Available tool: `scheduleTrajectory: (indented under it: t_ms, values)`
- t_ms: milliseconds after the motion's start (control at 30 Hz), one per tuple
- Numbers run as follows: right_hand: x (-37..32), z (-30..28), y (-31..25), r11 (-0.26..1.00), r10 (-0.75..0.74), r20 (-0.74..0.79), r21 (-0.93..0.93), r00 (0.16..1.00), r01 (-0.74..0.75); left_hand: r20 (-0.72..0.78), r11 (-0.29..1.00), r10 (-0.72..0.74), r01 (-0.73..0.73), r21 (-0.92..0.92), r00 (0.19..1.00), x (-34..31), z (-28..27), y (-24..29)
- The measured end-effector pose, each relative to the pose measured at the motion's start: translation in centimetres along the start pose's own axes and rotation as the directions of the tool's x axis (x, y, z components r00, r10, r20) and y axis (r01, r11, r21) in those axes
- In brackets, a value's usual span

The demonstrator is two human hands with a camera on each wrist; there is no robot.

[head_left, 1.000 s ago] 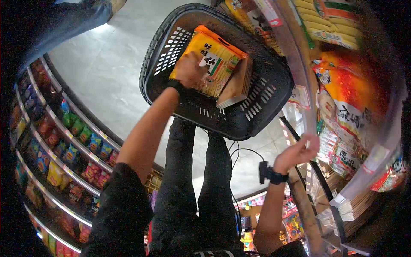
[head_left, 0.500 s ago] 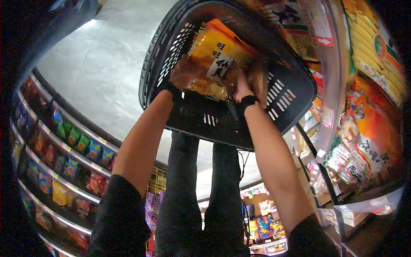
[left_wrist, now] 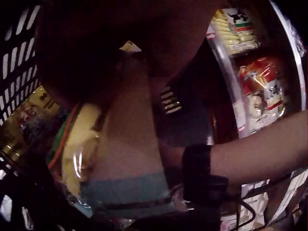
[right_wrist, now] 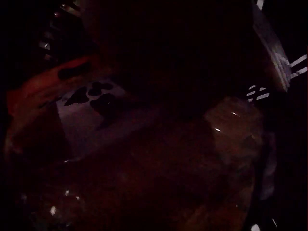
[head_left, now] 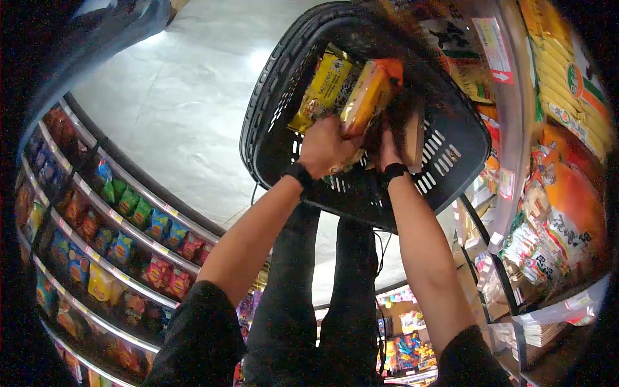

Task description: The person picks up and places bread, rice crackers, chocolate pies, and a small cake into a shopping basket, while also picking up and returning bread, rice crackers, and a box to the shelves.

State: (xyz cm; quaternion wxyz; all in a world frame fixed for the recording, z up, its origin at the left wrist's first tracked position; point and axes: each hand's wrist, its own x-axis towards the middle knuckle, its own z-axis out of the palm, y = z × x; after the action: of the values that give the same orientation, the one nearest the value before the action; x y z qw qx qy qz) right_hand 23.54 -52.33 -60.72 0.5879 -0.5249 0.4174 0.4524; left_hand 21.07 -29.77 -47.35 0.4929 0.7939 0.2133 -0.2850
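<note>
In the head view, a black plastic shopping basket point(head_left: 461, 138) hangs in front of me. Inside it an orange-and-yellow snack pack point(head_left: 373, 87) stands tilted on its edge. My left hand point(head_left: 322, 147) grips its near left side, fingers curled at the wrapper. From the right, my right hand point(head_left: 388, 151) holds the same pack, its fingertips hidden behind it. A yellow-and-black snack bag point(head_left: 330, 82) leans at the basket's left wall. Right of the hands lies a brown flat stack point(head_left: 414, 138). The right wrist view is very dark, showing the pack's white label point(right_wrist: 89, 115).
Shelves of small snack bags point(head_left: 129, 209) curve along the left. Large snack packs point(head_left: 561, 206) fill the shelf at the right, whose clear front edge point(head_left: 506, 148) runs close beside the basket. Another person's jeans leg point(head_left: 122, 22) shows at upper left.
My right hand has come from beside the shelf into the basket. The orange pack, earlier lying face up, is now tipped on edge, uncovering the yellow-and-black bag.
</note>
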Motion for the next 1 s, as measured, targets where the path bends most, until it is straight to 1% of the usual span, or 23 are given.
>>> scheduleTrajectory:
  t_ms: [33,67,133,167,267,300,333,367,400,433,467,500,533,567,600,633,667,700,733,800,867,933,1000]
  values:
    - [-0.4,-0.4,0.3,0.999,-0.036,0.049,0.021,0.998,0.035,-0.009,0.997,-0.053,0.052,-0.059,0.999,-0.9,-0.5,2.0]
    - [-0.4,-0.6,0.1,0.996,-0.081,0.103,0.043,0.991,0.077,-0.075,0.998,-0.023,0.018,-0.066,0.997,-1.6,-0.2,2.6]
    - [-3.5,0.0,-0.2,0.993,-0.067,0.1,0.106,0.993,0.056,-0.21,0.996,0.037,-0.053,-0.072,0.977,-3.5,0.0,4.3]
    - [-5.5,0.1,-0.2,0.989,-0.059,0.096,0.138,0.994,0.045,-0.192,0.981,0.031,-0.066,-0.181,0.981,-5.0,-0.7,4.9]
    - [-9.1,-1.7,0.3,0.998,0.048,-0.048,-0.036,0.998,-0.05,-0.167,0.983,0.101,-0.124,-0.133,0.981,-9.7,-4.6,5.9]
    - [-12.1,-0.6,-1.0,1.0,0.012,-0.008,-0.024,1.0,-0.012,-0.123,0.971,0.02,-0.049,-0.236,0.992,-11.8,-6.2,6.9]
    - [-14.9,-0.3,-1.4,0.998,-0.023,-0.018,-0.067,1.0,0.022,-0.07,0.943,-0.056,0.03,-0.331,0.996,-14.2,-7.7,7.8]
    - [-17.8,-0.2,-1.6,0.993,-0.057,-0.024,-0.11,0.998,0.054,-0.089,0.9,-0.021,-0.02,-0.435,0.996,-16.6,-8.5,7.9]
    - [-20.3,0.3,-2.2,0.984,-0.095,-0.022,-0.151,0.995,0.09,-0.074,0.849,-0.053,0.006,-0.529,0.996,-18.8,-9.7,9.2]
    - [-22.9,0.3,-3.2,0.985,-0.082,0.077,-0.144,0.994,0.093,-0.05,0.79,-0.088,0.039,-0.612,0.995,-21.5,-10.9,11.0]
    - [-25.8,0.2,-3.4,0.989,-0.073,0.119,-0.122,0.99,0.087,-0.017,0.72,-0.128,0.081,-0.689,0.992,-24.6,-11.9,12.7]
    - [-29.9,1.0,-4.7,0.995,-0.08,0.285,-0.035,0.955,0.094,0.007,0.702,-0.158,0.117,-0.703,0.987,-27.5,-12.8,14.1]
    - [-35.0,1.8,-6.4,0.994,-0.107,0.439,0.053,0.892,0.093,0.032,0.684,-0.178,0.148,-0.715,0.983,-30.2,-13.5,15.3]
    - [-39.2,2.4,-7.7,0.994,-0.113,0.507,0.064,0.854,0.094,0.044,0.669,-0.181,0.156,-0.727,0.982,-32.4,-14.3,16.7]
    - [-39.3,-0.1,-6.0,0.988,-0.146,0.505,0.126,0.851,0.094,-0.018,0.652,-0.09,0.045,-0.756,0.996,-34.2,-14.4,17.6]
    - [-41.1,-1.6,-5.9,0.942,-0.278,0.462,-0.039,0.842,0.332,-0.017,0.632,-0.06,0.025,-0.774,0.998,-35.8,-14.6,18.8]
    - [-48.7,1.2,-9.6,0.9,-0.283,0.502,-0.155,0.817,0.407,-0.018,0.612,-0.016,-0.004,-0.791,1.0,-37.3,-15.2,20.1]
    - [-50.7,0.3,-9.7,0.843,-0.367,0.531,-0.157,0.764,0.514,-0.025,0.608,0.011,-0.026,-0.794,1.0,-38.7,-15.6,21.5]
    - [-53.9,0.1,-10.6,0.849,-0.395,0.513,-0.114,0.762,0.516,-0.021,0.605,0.042,-0.042,-0.795,0.999,-39.7,-15.9,22.8]
    - [-59.5,-1.0,-11.7,0.782,-0.51,0.53,-0.042,0.677,0.622,-0.037,0.573,0.175,-0.132,-0.809,0.984,-41.2,-15.8,25.5]
    - [-62.4,-1.8,-11.9,0.677,-0.584,0.478,-0.16,0.656,0.718,-0.016,0.574,0.256,-0.166,-0.802,0.967,-41.1,-16.7,26.7]
    - [-67.7,-0.6,-12.7,0.61,-0.66,0.43,-0.173,0.617,0.773,-0.015,0.57,0.299,-0.192,-0.799,0.954,-42.1,-17.9,27.9]
    - [-71.5,0.6,-13.2,0.54,-0.735,0.368,-0.19,0.569,0.82,-0.006,0.574,0.339,-0.212,-0.791,0.941,-41.3,-18.6,28.2]
